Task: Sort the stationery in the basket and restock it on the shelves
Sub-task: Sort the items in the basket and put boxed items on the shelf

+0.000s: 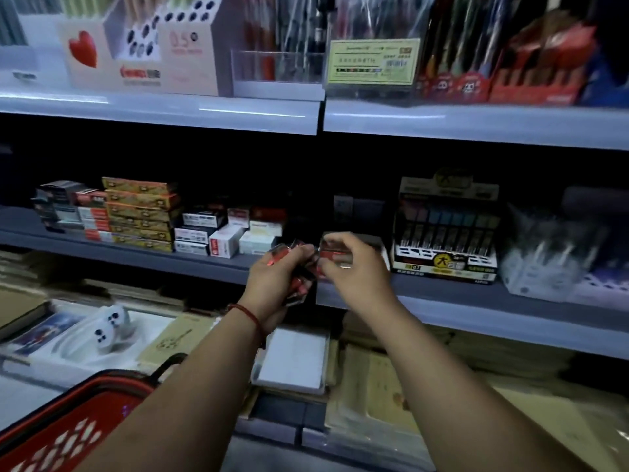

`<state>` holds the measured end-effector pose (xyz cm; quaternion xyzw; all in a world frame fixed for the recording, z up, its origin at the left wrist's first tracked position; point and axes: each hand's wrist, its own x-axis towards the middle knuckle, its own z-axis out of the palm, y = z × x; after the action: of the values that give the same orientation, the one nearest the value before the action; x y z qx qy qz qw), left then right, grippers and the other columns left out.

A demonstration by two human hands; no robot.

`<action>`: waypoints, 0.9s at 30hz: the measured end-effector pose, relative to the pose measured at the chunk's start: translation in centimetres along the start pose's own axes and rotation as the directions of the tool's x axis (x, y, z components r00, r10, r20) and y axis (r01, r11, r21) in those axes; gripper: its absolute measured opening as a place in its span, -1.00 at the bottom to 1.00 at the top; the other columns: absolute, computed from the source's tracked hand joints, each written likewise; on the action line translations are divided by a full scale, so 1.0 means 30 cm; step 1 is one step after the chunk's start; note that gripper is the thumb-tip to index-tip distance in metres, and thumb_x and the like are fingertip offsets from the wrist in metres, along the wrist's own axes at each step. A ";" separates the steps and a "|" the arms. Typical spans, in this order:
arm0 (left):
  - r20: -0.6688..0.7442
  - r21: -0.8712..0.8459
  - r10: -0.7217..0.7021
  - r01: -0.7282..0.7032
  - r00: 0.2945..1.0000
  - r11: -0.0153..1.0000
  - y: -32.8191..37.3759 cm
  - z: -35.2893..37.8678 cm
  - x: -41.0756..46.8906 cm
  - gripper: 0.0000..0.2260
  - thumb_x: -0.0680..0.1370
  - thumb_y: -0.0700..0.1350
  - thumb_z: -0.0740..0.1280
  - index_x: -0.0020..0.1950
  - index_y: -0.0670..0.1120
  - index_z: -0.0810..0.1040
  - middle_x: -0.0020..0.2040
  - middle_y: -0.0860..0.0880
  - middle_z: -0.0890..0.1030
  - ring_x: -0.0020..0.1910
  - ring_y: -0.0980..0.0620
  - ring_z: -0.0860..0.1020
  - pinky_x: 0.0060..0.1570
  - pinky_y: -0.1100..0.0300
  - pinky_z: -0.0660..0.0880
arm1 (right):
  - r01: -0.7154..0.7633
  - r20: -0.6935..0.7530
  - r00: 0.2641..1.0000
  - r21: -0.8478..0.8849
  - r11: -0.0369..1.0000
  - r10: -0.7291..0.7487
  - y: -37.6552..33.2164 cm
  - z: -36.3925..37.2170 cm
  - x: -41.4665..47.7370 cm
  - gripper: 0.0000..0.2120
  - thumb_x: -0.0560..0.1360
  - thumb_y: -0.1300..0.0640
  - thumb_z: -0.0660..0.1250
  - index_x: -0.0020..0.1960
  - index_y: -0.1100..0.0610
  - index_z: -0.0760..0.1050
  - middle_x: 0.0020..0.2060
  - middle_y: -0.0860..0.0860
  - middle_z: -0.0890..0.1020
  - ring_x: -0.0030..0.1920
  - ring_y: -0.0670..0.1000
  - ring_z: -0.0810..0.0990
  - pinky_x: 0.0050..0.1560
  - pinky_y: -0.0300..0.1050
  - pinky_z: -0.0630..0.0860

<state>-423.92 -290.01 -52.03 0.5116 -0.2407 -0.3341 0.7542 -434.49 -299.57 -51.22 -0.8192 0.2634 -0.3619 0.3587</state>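
**Inspector:** Head view. Report the hands.

**Assistant:** The left hand [272,284] is curled round a clutch of small red packs [299,284], fingers closed tight on them. It is just in front of the middle shelf [170,260], at its front edge. A red string [250,315] circles that wrist.

**Inspector:** The right?

**Assistant:** The right hand [357,270] pinches a single red pack [335,255] between thumb and fingertips, the other fingers bent. Blur is heavy; this pack appears to touch the clutch, but I cannot confirm it.

**Inspector:** Shelf stock?

**Assistant:** White boxes [224,240] sit along the front edge to the left of the hands. A pen display box [446,240] stands at the edge to the right.

**Inspector:** The basket?

**Assistant:** The red basket [78,413] is low on the left, under the left forearm. Its contents cannot be seen.
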 end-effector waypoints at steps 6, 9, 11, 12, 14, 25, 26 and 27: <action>0.097 -0.129 -0.074 0.087 0.993 0.988 -0.022 -0.009 0.147 -0.82 0.49 -0.09 0.50 0.02 -0.12 0.62 -0.12 -0.16 0.60 -0.31 -0.01 0.51 -0.47 0.26 0.45 | 0.013 -0.030 1.000 0.146 0.989 -0.009 0.030 -0.007 0.065 -0.81 0.53 0.09 0.47 0.14 -0.02 0.64 -0.03 -0.17 0.69 -0.02 -0.19 0.65 0.07 -0.10 0.63; 0.151 -0.156 -0.073 0.097 0.986 0.983 -0.022 -0.028 0.191 -0.58 0.38 -0.05 0.60 0.14 -0.15 0.58 0.07 -0.25 0.54 -0.08 -0.17 0.51 -0.27 0.16 0.44 | -0.021 -0.006 1.000 0.207 0.978 0.023 0.035 0.002 0.088 -0.85 0.52 0.10 0.49 0.09 0.01 0.67 -0.10 -0.12 0.71 -0.06 -0.16 0.67 0.03 -0.15 0.64; 0.171 -0.136 -0.070 0.093 0.983 0.986 -0.015 -0.035 0.204 -0.60 0.37 -0.07 0.61 0.12 -0.17 0.60 0.02 -0.26 0.56 -0.05 -0.19 0.52 -0.21 0.14 0.45 | -0.047 -0.006 0.999 0.264 0.963 0.050 0.040 0.008 0.104 -0.86 0.51 0.12 0.50 0.06 0.04 0.68 -0.13 -0.08 0.72 -0.08 -0.15 0.68 0.01 -0.17 0.64; 0.173 -0.119 -0.070 0.091 0.982 0.989 -0.011 -0.038 0.206 -0.67 0.39 -0.09 0.58 0.07 -0.18 0.62 -0.07 -0.24 0.58 -0.14 -0.15 0.55 -0.27 0.17 0.48 | -0.064 -0.003 0.998 0.294 0.954 0.068 0.040 0.010 0.110 -0.86 0.50 0.13 0.51 0.05 0.04 0.68 -0.14 -0.07 0.73 -0.09 -0.14 0.69 0.00 -0.18 0.64; 0.184 -0.088 -0.073 0.091 0.980 0.992 -0.002 -0.039 0.202 -0.73 0.44 -0.13 0.51 0.08 -0.20 0.61 -0.16 -0.17 0.59 -0.30 -0.02 0.55 -0.40 0.22 0.51 | -0.103 0.014 0.994 0.380 0.919 0.105 0.039 0.013 0.113 -0.85 0.48 0.18 0.52 0.04 0.06 0.67 -0.16 -0.02 0.74 -0.12 -0.11 0.71 -0.03 -0.17 0.65; 0.152 -0.034 -0.085 0.091 0.985 0.995 0.005 -0.046 0.257 -0.65 0.47 -0.12 0.49 0.17 -0.28 0.61 -0.06 -0.30 0.63 -0.16 -0.17 0.54 -0.38 0.23 0.49 | -0.207 -0.034 0.972 0.334 0.919 0.232 0.122 -0.013 0.145 -0.90 0.49 0.31 0.49 -0.05 0.18 0.61 -0.26 0.05 0.74 -0.21 -0.01 0.74 -0.06 -0.11 0.68; 0.131 -0.026 -0.075 0.079 0.988 0.997 0.005 -0.045 0.267 -0.71 0.47 -0.12 0.49 0.12 -0.25 0.64 -0.09 -0.29 0.63 -0.26 -0.13 0.55 -0.39 0.22 0.48 | -0.206 -0.045 0.972 0.303 0.931 0.230 0.125 -0.018 0.149 -0.92 0.50 0.28 0.49 -0.07 0.18 0.60 -0.26 0.04 0.73 -0.22 -0.01 0.74 -0.07 -0.09 0.68; 0.111 -0.021 -0.065 0.068 0.992 0.997 0.002 -0.041 0.275 -0.79 0.48 -0.13 0.49 0.06 -0.20 0.65 -0.14 -0.26 0.63 -0.35 -0.07 0.55 -0.42 0.22 0.47 | -0.208 -0.057 0.972 0.263 0.942 0.230 0.126 -0.024 0.155 -0.93 0.51 0.25 0.48 -0.11 0.17 0.60 -0.28 0.03 0.72 -0.25 -0.01 0.73 -0.11 -0.09 0.68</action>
<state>-417.58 -295.43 -52.25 0.4909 -0.2605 -0.3896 0.7344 -432.90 -305.35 -51.94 -0.7154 0.3195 -0.3859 0.4871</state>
